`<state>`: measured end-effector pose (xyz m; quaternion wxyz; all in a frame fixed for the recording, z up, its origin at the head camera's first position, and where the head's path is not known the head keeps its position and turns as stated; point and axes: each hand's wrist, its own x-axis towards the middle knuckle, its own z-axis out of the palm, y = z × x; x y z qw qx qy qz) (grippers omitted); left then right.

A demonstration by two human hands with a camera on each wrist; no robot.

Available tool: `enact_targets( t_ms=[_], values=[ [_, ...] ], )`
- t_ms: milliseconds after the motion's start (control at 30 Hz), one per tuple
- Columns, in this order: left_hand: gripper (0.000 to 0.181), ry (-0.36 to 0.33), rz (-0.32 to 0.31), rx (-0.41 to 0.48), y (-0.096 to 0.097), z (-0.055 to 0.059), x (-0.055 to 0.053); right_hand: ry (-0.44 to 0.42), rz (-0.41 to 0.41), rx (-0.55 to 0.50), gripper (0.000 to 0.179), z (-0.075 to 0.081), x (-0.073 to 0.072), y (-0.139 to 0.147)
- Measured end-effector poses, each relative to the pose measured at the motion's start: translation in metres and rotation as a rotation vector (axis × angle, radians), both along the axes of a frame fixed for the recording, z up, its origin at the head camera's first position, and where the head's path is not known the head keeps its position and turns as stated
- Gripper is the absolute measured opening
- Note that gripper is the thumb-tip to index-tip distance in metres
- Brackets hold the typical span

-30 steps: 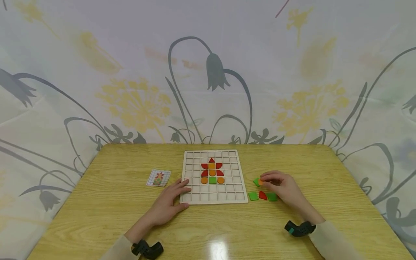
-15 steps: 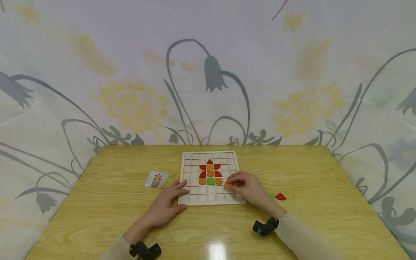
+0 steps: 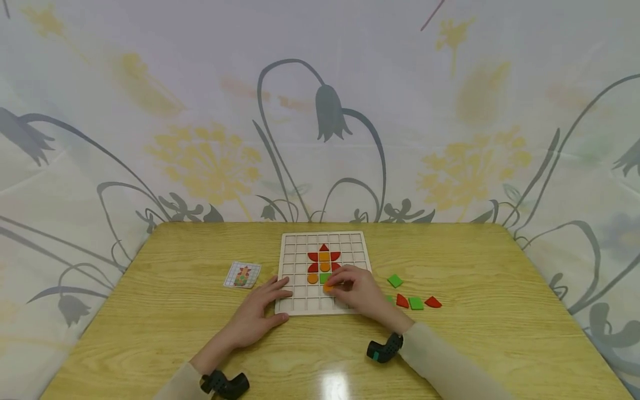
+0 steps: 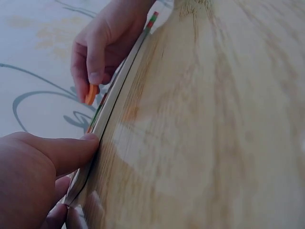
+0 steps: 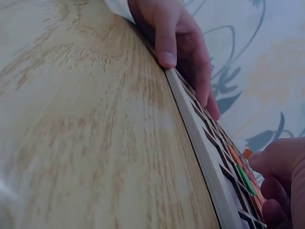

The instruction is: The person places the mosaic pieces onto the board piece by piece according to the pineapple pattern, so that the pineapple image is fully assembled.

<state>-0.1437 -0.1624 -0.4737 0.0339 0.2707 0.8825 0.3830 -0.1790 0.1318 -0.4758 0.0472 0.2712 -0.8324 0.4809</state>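
Observation:
My right hand (image 3: 362, 291) pinches an orange round tile (image 3: 327, 289) over the gridded white board (image 3: 359, 240), just in front of the green square tile (image 3: 324, 277) set in it. In the left wrist view the orange tile (image 4: 90, 94) stands on edge between thumb and fingertips, above the board's surface. Red and orange tiles, such as an orange square (image 3: 324, 256) and an orange disc (image 3: 312, 278), form a figure on the board. My left hand (image 3: 257, 314) rests at the board's front left corner, fingers stretched over the left edge, thumb at the front edge. My right hand covers some tiles.
Right of the board lie loose tiles: a green square (image 3: 395, 280), another green square (image 3: 415, 303), a red quarter-circle (image 3: 402, 300) and a red piece (image 3: 433, 302). A small printed pattern card (image 3: 242, 275) lies left of the board. A patterned cloth (image 3: 225, 100) hangs behind the table.
My right hand has picked up the orange round tile from the loose pieces and carried it left, over the board. The left hand stays at the board's corner.

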Motion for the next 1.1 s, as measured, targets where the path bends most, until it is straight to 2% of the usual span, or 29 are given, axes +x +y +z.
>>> enact_targets(
  t_ms=[233,433,733,1100],
  values=[
    [0.044,-0.010,0.002,-0.006,-0.0023,-0.0008,0.0012,-0.022,0.005,-0.002,0.009,-0.0021,0.0029,-0.0043],
    [0.044,-0.007,0.006,0.000,-0.0026,0.0005,0.0024,0.017,0.038,0.012,0.008,-0.0039,0.0045,-0.0062],
    [0.043,-0.003,0.009,0.023,0.0004,0.0002,0.0037,0.082,0.049,0.098,0.008,-0.0086,0.0042,-0.0055],
    [0.044,-0.007,0.013,0.013,0.0029,0.0030,0.0020,0.111,0.025,0.102,0.008,-0.0054,0.0051,-0.0058]
  ],
)
